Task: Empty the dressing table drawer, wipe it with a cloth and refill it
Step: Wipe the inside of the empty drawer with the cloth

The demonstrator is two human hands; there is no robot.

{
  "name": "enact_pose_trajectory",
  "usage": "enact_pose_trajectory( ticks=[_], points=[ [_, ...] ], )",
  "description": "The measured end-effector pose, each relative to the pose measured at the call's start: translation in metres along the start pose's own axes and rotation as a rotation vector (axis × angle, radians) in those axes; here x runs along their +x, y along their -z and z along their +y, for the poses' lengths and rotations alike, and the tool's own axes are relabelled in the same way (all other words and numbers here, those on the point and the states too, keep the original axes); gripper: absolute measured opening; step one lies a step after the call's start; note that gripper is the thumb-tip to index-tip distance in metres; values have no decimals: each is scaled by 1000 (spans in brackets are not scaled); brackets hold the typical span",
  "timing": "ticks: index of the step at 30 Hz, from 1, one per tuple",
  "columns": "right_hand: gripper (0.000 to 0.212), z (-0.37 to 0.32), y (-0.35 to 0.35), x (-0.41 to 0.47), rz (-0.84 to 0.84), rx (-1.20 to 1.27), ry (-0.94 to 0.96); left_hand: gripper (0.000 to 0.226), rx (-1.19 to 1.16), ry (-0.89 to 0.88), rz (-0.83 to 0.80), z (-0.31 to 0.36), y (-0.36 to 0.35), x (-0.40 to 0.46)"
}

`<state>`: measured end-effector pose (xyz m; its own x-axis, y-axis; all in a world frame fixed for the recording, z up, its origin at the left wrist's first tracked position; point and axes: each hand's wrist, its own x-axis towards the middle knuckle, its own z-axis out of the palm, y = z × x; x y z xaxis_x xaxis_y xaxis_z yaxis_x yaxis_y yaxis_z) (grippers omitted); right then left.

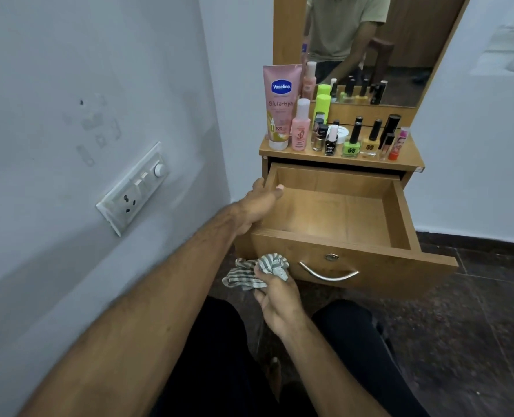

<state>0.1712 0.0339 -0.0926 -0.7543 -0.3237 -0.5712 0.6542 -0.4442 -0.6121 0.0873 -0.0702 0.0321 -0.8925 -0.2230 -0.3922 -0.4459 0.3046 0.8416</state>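
Left hand (257,206) draped over the left side wall of the pulled-out, light-brown wooden drawer (334,218), thumb hooked inside the wall, the other fingers outside it and out of sight, steadying rather than lifting. Right hand (277,299) lower and nearer the body, just in front of the drawer's front panel, fingers curled round a crumpled grey-and-white striped cloth (257,270) that bunches out above and to the left of the knuckles. Soft, light and floppy by the look of it; probably best kept balled in the palm so a flat pad meets the wood. Drawer itself stiff and boxy, likely sliding easily; curved metal handle (328,273) just right of the cloth hand as the obvious place to take hold for closing. Nothing visible inside the drawer, only bare wooden floor and walls. Beyond both hands, on the table top (412,158) above the drawer, standing upright close together: pink Vaseline tube (280,106), small pink bottle (301,126), green and yellow nail-polish bottles (359,136), a few darker little bottles and lipsticks. Small, smooth, probably glass in part, so slippery and prone to toppling; better picked singly by the body than by the cap.
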Motion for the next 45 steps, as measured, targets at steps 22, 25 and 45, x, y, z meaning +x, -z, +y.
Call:
enact_pose_trajectory(
  ticks=[22, 25, 45],
  points=[
    [32, -36, 22, -38, 213, -80, 428, 76, 840, -190, 302, -14, -39, -10],
    [26, -35, 27, -44, 259, -114, 404, 75, 895, -227, 338, -14, -42, -10],
    [44, -71, 59, -78, 322, -1707, 660, 73, 884, -254, 344, -16, -43, -9]
  ],
)
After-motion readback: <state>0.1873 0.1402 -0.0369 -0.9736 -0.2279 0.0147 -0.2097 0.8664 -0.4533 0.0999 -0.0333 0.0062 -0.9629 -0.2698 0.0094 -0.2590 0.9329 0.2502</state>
